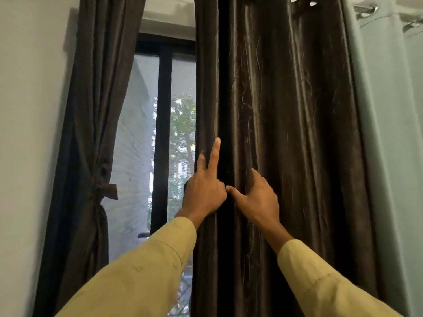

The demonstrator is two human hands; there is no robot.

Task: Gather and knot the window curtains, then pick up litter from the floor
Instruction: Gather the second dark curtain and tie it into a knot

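Note:
A dark brown satin curtain (286, 124) hangs loose over the right half of the window. My left hand (204, 191) rests on its left edge with two fingers pointing up and the others curled into the fabric. My right hand (256, 197) presses on the folds just to the right, its fingertips tucked into a pleat; the two thumbs nearly touch. A second brown curtain (91, 124) hangs at the left, gathered and knotted (105, 191) at mid height. No litter or floor is in view.
The black-framed window (163, 133) shows between the two curtains, with trees and a white wall outside. A pale wall (29, 133) stands at the left. A light grey-green curtain (389, 133) hangs at the far right.

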